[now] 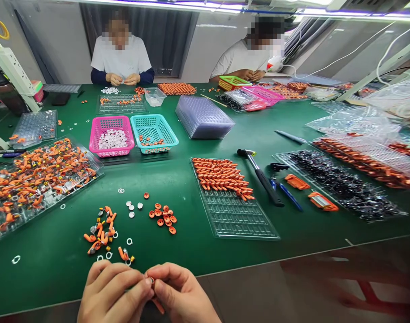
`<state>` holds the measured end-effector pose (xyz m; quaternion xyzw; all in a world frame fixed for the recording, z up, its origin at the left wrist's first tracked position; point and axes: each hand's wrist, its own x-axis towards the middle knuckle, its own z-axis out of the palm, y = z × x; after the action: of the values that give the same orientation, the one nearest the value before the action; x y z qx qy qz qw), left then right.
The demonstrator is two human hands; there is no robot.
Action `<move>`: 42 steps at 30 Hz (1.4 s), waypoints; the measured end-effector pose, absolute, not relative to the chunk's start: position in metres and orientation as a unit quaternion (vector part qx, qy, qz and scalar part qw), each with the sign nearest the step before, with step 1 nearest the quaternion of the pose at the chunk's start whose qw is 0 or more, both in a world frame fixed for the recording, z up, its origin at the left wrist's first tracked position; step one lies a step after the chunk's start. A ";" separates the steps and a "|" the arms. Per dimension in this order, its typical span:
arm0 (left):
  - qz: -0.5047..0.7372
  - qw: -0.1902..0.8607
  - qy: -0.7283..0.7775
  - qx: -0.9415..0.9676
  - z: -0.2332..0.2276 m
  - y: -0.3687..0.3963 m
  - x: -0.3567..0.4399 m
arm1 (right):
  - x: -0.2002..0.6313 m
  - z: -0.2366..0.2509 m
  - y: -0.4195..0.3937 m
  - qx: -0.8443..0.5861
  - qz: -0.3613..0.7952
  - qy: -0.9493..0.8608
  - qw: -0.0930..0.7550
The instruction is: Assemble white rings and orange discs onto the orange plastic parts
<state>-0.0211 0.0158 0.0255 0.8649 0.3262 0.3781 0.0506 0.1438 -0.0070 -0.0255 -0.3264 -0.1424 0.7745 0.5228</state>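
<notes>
My left hand and my right hand meet at the near edge of the green table. Their fingertips pinch one small orange part between them, mostly hidden by the fingers. Just beyond my hands lies a loose pile of orange curved parts with white rings around it. A cluster of small orange caps sits a little further right. A clear tray half filled with rows of orange parts lies further right again.
A large clear tray of mixed orange parts is at the left. Pink basket and teal basket stand behind. A hammer, pens and trays of dark parts lie right. Two people work at the far side.
</notes>
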 end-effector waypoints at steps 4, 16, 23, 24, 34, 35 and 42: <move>0.391 0.100 0.342 0.849 0.021 0.015 -0.020 | 0.144 -0.027 -0.006 -0.326 0.773 -0.148 0.524; 0.386 0.117 0.373 0.836 0.021 0.022 -0.023 | 0.147 -0.015 -0.003 -0.290 0.807 -0.100 0.504; 0.385 0.121 0.364 0.840 0.021 0.023 -0.022 | 0.147 -0.025 -0.005 -0.294 0.806 -0.116 0.500; 0.392 0.118 0.365 0.837 0.022 0.023 -0.021 | 0.147 -0.025 -0.005 -0.292 0.804 -0.122 0.503; 0.374 0.228 0.327 0.837 0.019 0.027 -0.023 | 0.154 -0.015 0.005 -0.278 0.803 -0.188 0.492; 0.374 0.235 0.323 0.837 0.017 0.028 -0.023 | 0.155 -0.014 0.006 -0.276 0.807 -0.195 0.484; 0.383 0.268 0.313 0.827 0.014 0.030 -0.020 | 0.154 -0.013 0.009 -0.280 0.817 -0.204 0.461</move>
<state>-0.0195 0.0302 0.0144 0.8265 0.3132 0.3832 0.2681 0.1543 0.0095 -0.0130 -0.2799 -0.2038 0.8168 0.4614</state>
